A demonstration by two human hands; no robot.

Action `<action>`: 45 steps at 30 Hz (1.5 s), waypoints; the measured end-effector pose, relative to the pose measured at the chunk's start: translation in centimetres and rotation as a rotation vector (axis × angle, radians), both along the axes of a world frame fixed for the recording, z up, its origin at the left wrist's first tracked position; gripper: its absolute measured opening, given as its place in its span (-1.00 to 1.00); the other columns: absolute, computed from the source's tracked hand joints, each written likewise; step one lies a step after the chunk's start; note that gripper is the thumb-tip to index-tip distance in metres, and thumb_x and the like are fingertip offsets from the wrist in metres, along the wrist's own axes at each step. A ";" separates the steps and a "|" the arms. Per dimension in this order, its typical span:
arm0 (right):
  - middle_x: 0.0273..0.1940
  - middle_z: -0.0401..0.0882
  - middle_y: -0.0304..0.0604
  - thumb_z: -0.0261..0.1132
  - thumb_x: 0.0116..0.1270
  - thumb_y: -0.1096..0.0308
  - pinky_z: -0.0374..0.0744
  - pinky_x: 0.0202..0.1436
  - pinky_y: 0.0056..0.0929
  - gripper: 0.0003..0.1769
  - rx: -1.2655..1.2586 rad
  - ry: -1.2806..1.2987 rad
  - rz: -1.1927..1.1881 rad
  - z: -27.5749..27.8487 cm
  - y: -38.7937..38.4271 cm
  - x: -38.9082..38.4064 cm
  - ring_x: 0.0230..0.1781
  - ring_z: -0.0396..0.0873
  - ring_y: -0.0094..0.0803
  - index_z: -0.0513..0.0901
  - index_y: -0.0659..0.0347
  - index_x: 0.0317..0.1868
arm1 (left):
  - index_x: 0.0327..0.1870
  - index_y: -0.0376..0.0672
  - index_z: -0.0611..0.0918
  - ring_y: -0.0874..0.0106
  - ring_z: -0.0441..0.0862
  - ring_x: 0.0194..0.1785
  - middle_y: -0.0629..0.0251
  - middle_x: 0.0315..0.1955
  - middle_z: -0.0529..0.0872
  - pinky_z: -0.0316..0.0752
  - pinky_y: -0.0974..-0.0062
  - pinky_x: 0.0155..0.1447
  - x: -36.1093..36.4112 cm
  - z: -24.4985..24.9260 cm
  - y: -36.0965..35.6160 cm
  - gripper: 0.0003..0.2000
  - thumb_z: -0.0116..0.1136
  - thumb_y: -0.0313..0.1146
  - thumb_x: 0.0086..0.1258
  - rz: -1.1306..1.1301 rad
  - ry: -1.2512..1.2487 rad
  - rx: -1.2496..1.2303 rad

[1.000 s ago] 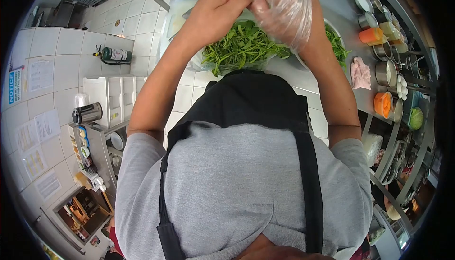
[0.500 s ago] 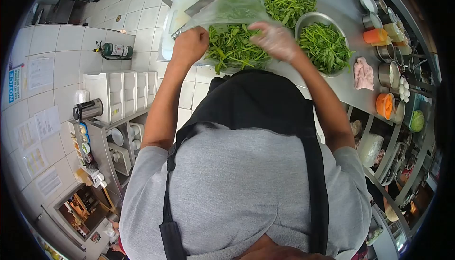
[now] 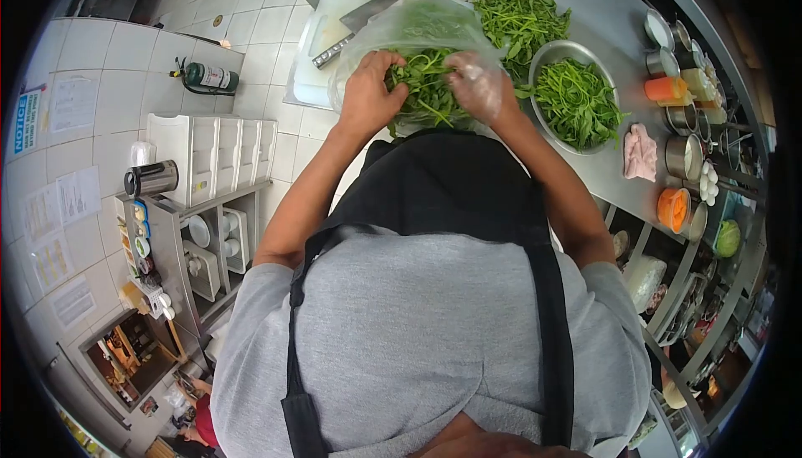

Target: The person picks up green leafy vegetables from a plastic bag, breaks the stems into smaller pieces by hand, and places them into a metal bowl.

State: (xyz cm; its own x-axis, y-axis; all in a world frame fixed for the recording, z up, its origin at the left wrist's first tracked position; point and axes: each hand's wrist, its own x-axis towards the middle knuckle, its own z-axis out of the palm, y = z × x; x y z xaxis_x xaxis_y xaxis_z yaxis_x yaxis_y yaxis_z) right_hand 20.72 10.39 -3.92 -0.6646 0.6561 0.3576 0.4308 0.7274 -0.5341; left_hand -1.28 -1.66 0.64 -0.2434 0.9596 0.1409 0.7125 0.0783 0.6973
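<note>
A clear plastic bag [image 3: 434, 23] lies at the counter's front edge, stuffed with leafy greens [image 3: 428, 86] whose stems stick out of its mouth. My left hand [image 3: 372, 94] curls its fingers and thumb around the left side of the greens. Opposite it, my right hand [image 3: 484, 86], in a clear plastic glove, closes on the greens at the right side; its fingertips are partly hidden. Behind the bag, a loose pile of greens [image 3: 522, 19] rests on the metal. To the right is a steel bowl [image 3: 607, 82] full of cut greens.
A knife [image 3: 334, 51] lies on a white cutting board [image 3: 313, 86] left of the bag. On the steel counter [image 3: 597, 170] are a pink cloth [image 3: 640, 153], an orange tub [image 3: 672, 209] and several sauce containers. A fire extinguisher [image 3: 209, 77] hangs on the tiled wall.
Both hands have come in on the greens at the bag's mouth. The right hand, raised and blurred before, is now down on them. The view has shifted slightly.
</note>
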 end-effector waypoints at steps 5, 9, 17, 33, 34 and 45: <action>0.05 0.78 0.03 0.35 0.44 0.17 0.74 0.09 0.05 -0.67 -0.026 -0.340 0.076 1.3 0.9 3.5 0.01 0.77 0.11 0.73 -0.05 0.18 | 0.10 -0.12 0.69 0.07 0.65 -0.19 0.09 -0.14 0.66 0.57 0.16 -0.05 -0.4 0.0 -0.2 -0.63 0.32 -0.54 0.23 -0.060 -0.066 0.054; -0.02 0.80 0.01 0.35 0.43 0.18 0.74 0.08 0.02 -0.69 -0.101 -0.228 -0.055 4.9 -0.7 2.0 -0.01 0.78 0.10 0.75 -0.05 0.14 | 0.08 -0.14 0.69 0.06 0.66 -0.13 0.09 -0.13 0.67 0.57 0.17 -0.03 -0.2 -1.1 -0.7 -0.64 0.30 -0.56 0.22 -0.062 -0.108 0.000; 0.09 0.81 -0.09 0.28 0.57 0.14 0.77 0.10 -0.06 -0.72 0.097 -0.335 0.051 3.8 3.1 1.4 0.03 0.77 0.00 0.79 -0.08 0.16 | 0.42 -0.09 0.60 0.10 0.70 0.13 0.05 0.15 0.69 0.68 0.27 0.08 -1.6 -0.8 -0.2 -0.35 0.36 -0.54 0.20 -0.017 -0.010 -0.032; -0.14 0.80 -0.06 0.40 0.48 0.24 0.72 -0.01 -0.11 -0.81 0.083 -0.005 -0.012 15.3 3.0 3.9 -0.12 0.76 -0.01 0.85 0.09 -0.04 | 0.32 -0.24 0.66 0.44 0.74 0.10 0.23 0.18 0.75 0.60 0.46 0.29 3.0 7.7 4.6 -0.72 0.18 -0.37 0.72 -0.300 -0.664 0.019; -0.14 0.80 -0.06 0.40 0.48 0.24 0.72 -0.01 -0.11 -0.81 0.084 -0.004 -0.019 15.4 3.0 3.9 -0.12 0.76 -0.01 0.85 0.09 -0.04 | 0.26 -0.26 0.67 0.50 0.74 0.05 0.28 0.11 0.75 0.62 0.50 0.24 2.9 7.8 4.8 -0.77 0.14 -0.39 0.74 -0.327 -0.729 0.025; -0.18 0.79 -0.06 0.44 0.46 0.28 0.72 -0.07 -0.12 -0.85 0.108 0.126 -0.019 16.2 3.2 4.6 -0.17 0.75 0.00 0.85 0.11 -0.06 | 0.07 -0.26 0.65 0.47 0.72 0.00 0.33 -0.05 0.67 0.65 0.47 0.19 2.7 9.3 4.9 -0.90 0.11 -0.48 0.74 -0.523 -0.607 0.123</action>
State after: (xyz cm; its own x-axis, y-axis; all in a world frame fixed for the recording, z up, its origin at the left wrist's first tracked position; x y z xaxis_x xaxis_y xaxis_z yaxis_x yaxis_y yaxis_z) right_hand 25.28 13.57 12.30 -0.5977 0.6215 0.5064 0.3797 0.7758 -0.5039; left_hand 1.40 3.19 9.99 0.1644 0.9567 0.2404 0.1302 -0.2626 0.9561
